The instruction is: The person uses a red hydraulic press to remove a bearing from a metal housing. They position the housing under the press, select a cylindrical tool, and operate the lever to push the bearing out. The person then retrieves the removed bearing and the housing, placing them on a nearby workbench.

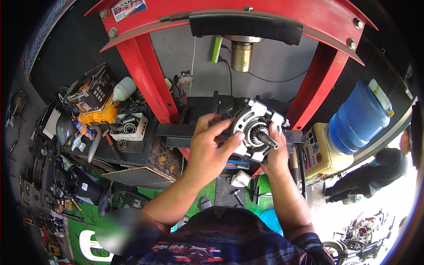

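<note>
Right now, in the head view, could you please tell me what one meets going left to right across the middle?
Orange power tool → white box of bearings → left hand → silver engine part with shaft → right hand → cream machine casing → blue water jug.

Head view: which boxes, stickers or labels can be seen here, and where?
Sticker: on the red press frame, upper left; rectangular, white, red and blue.
Dark printed box: on the cluttered left bench; black with orange.
Small white carton: beside it, holding bearings.
Label: on the blue water bottle, right; pale.

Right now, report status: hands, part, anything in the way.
Left hand and right hand both grip the metal housing with shaft. Held in front of the red press frame. Ram above, apart.
</note>
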`<state>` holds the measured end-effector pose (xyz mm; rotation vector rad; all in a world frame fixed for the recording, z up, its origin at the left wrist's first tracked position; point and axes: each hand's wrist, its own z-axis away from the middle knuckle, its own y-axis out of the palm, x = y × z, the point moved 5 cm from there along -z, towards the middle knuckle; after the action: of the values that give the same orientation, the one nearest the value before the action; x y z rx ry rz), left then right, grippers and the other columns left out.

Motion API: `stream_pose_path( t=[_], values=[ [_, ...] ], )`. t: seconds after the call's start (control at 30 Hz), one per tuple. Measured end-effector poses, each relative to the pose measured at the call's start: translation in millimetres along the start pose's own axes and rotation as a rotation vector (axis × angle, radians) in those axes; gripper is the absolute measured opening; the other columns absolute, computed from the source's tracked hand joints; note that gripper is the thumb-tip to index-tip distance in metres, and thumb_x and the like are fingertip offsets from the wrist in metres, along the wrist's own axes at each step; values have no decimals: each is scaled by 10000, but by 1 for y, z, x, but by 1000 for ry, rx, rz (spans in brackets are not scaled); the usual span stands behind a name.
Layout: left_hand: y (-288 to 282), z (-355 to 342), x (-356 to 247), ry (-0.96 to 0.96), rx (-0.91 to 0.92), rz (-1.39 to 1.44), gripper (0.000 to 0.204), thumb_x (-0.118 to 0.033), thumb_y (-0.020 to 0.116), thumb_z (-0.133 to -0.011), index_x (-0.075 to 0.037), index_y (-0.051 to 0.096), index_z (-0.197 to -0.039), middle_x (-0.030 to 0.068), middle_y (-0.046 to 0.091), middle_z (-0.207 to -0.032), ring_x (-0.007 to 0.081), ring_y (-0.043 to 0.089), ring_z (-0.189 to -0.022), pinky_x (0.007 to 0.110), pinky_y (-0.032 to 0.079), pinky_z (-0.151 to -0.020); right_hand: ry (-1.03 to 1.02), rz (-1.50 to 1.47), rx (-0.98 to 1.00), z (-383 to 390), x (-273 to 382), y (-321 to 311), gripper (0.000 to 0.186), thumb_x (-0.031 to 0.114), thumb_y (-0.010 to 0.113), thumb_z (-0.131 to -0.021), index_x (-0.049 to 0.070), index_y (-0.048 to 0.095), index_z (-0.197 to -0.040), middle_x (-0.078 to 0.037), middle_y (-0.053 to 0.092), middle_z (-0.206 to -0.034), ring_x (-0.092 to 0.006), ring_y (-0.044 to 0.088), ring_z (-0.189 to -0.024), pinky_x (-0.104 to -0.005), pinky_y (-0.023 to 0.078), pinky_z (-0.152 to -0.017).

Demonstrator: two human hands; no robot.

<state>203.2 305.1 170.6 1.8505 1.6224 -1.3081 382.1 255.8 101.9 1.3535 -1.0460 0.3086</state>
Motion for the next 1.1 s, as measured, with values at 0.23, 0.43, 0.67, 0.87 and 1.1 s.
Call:
stream_pose_path(
  t=[0.23, 0.43, 0.67, 0.87, 1.1],
  values=[
    [12, 1, 34, -141, -84, 353, 330, -191, 709, -992, 23, 654, -1237, 114, 610, -1232, 143, 637, -1027, 281, 531, -837, -30, 1, -36, -5, -7, 1, 368, 277, 607, -1058, 30, 586, -1330, -66, 671, -1222, -148, 622, -1115, -339, 497, -985],
    [-4, 1, 40, -230, -117, 361, 348, -309, 665, -1037, 13, 640, -1166, -14, 639, -875, 60, 590, -796, 236, 483, -726, 14, -34, -23, -6, -10, -8, 374, 287, 583, -1056, 41, 584, -1338, -72, 677, -1214, -176, 661, -1091, -354, 534, -967],
    [-42, -22, 107, -169, -152, -482, 582, -505, 629, -985, 63, 716, -1074, 203, 731, -922, 317, 713, -870, 411, 548, -794, -3, -132, -57, 6, 3, -28, 451, 384, 532, -1076, 22, 547, -1344, -133, 684, -1193, -244, 699, -1064, -411, 577, -936],
    [22, -111, 182, -447, 197, -785, 458, -398, 643, -958, 15, 730, -1136, 288, 691, -1197, 434, 676, -1123, 510, 544, -950, -13, -195, -146, 21, 15, -38, 501, 441, 539, -1061, 40, 575, -1359, -138, 678, -1263, -278, 685, -1137, -446, 576, -966],
    [24, -140, 224, -588, 325, -779, 356, -221, 650, -901, 17, 740, -1150, 275, 690, -1237, 405, 669, -1186, 469, 542, -998, -4, -306, -69, 29, 12, -60, 518, 464, 548, -1048, 55, 566, -1366, -124, 688, -1251, -271, 706, -1101, -427, 603, -944]
  ],
)
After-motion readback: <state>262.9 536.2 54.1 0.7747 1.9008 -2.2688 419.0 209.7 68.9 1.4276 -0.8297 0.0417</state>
